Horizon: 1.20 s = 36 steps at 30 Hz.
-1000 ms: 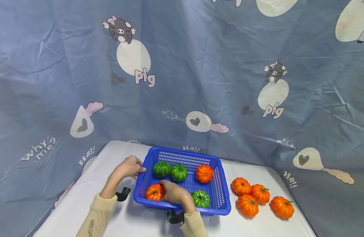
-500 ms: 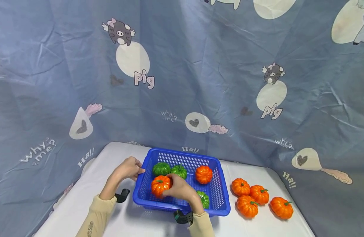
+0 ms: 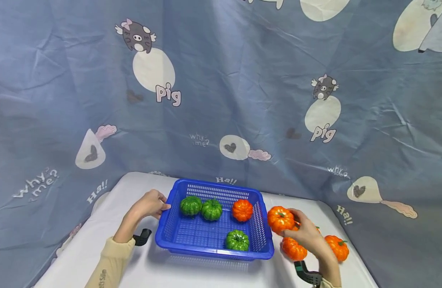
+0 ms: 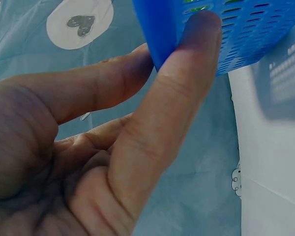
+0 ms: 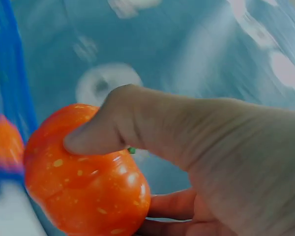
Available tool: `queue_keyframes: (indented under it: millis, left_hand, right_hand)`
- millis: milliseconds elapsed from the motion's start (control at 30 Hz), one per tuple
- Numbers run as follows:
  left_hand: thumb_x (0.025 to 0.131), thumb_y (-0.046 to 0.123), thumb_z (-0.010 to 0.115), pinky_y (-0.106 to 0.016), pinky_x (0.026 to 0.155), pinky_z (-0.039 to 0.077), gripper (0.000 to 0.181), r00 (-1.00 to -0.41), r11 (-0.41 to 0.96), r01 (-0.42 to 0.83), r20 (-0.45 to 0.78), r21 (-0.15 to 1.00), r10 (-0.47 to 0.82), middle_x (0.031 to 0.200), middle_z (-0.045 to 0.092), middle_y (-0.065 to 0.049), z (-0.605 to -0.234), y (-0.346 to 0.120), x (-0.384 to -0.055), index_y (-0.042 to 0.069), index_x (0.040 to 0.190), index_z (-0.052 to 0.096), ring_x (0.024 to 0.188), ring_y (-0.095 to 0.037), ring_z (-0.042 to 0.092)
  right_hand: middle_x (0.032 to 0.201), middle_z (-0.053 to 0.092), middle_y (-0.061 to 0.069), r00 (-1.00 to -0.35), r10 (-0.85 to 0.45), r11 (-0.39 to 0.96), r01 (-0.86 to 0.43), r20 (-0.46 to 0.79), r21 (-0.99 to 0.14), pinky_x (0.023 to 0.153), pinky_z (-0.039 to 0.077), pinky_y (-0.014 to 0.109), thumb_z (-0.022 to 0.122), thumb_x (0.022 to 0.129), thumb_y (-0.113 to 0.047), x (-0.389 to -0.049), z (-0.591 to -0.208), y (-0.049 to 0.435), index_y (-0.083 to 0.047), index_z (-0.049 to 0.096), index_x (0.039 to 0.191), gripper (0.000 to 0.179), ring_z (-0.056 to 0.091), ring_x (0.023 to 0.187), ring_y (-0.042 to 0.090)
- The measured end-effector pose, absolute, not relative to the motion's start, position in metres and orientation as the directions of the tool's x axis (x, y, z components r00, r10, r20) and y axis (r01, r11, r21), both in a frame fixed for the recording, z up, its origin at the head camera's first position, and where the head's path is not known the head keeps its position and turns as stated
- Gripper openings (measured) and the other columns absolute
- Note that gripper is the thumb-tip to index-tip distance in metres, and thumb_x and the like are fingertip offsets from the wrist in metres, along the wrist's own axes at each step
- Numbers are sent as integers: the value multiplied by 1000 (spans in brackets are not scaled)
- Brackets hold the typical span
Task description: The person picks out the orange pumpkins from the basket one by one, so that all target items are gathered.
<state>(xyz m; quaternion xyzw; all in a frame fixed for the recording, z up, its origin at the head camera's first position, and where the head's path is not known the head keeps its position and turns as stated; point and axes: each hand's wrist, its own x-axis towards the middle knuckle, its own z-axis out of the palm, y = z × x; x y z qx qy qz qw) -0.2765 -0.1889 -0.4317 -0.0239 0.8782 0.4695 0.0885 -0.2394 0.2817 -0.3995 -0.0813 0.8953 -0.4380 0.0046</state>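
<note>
My left hand (image 3: 150, 204) pinches the left rim of a blue plastic basket (image 3: 203, 249), which stands on the white table; the left wrist view shows thumb and finger on either side of that rim. Several pumpkins lie inside: green ones at the back left (image 3: 191, 205), beside it (image 3: 212, 209) and at the front right (image 3: 237, 240), plus an orange one (image 3: 242, 210). Just past the basket's right rim, my right hand (image 3: 309, 234) holds another orange pumpkin (image 3: 279, 220) in the air, its thumb pressed across it in the right wrist view.
Orange pumpkins lie on the table to the right, including one under my right hand (image 3: 294, 249) and one near the right edge (image 3: 337, 248); others are partly hidden by that hand. A blue printed cloth (image 3: 192, 104) hangs behind and around the table (image 3: 192, 276).
The right hand has lifted the orange pumpkin from the basket's front left and carried it right, out past the right rim. The left hand keeps its hold on the basket rim.
</note>
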Motion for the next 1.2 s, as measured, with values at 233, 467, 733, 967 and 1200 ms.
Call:
queue_keyframes:
  millis: [233, 467, 733, 967, 1200]
  left_hand:
    - [92, 5, 61, -32, 58, 59, 27, -984, 562, -122, -174, 818, 39, 79, 68, -14, -433, -193, -276, -15, 110, 59, 65, -18, 68]
    - [93, 4, 61, -32, 59, 59, 28, -982, 572, -131, -183, 810, 35, 80, 67, -13, -433, -192, -276, -16, 112, 58, 65, -17, 67]
    - [93, 3, 60, -33, 60, 60, 29, -981, 561, -130, -189, 817, 48, 81, 67, -14, -434, -190, -277, -17, 114, 56, 66, -18, 68]
    - [93, 3, 60, -34, 59, 60, 32, -983, 549, -110, -173, 828, 64, 82, 68, -15, -431, -191, -278, -19, 114, 54, 67, -20, 68]
    - [93, 3, 61, -34, 60, 60, 32, -980, 548, -131, -191, 826, 54, 83, 68, -16, -432, -190, -278, -18, 115, 54, 68, -19, 68]
  right_hand:
    - [146, 26, 38, -995, 14, 698, 81, -100, -712, 105, 40, 58, 73, 85, -22, -223, -386, 370, 11, 16, 146, 89, 32, 133, 53]
    - [144, 25, 40, -969, 65, 691, 217, -240, -689, 103, 40, 59, 69, 88, -32, -221, -402, 407, 14, 13, 144, 92, 35, 129, 52]
    - [133, 42, 35, -941, -13, 660, 245, -337, -710, 95, 47, 46, 65, 87, -18, -226, -441, 432, 19, 25, 138, 75, 50, 113, 36]
    - [138, 28, 40, -901, 31, 620, 356, -432, -699, 104, 34, 63, 67, 83, -16, -236, -472, 436, 18, 25, 136, 76, 38, 122, 49]
    - [135, 27, 41, -882, 57, 594, 407, -469, -694, 105, 31, 65, 70, 81, -15, -239, -485, 433, 18, 25, 134, 77, 37, 120, 50]
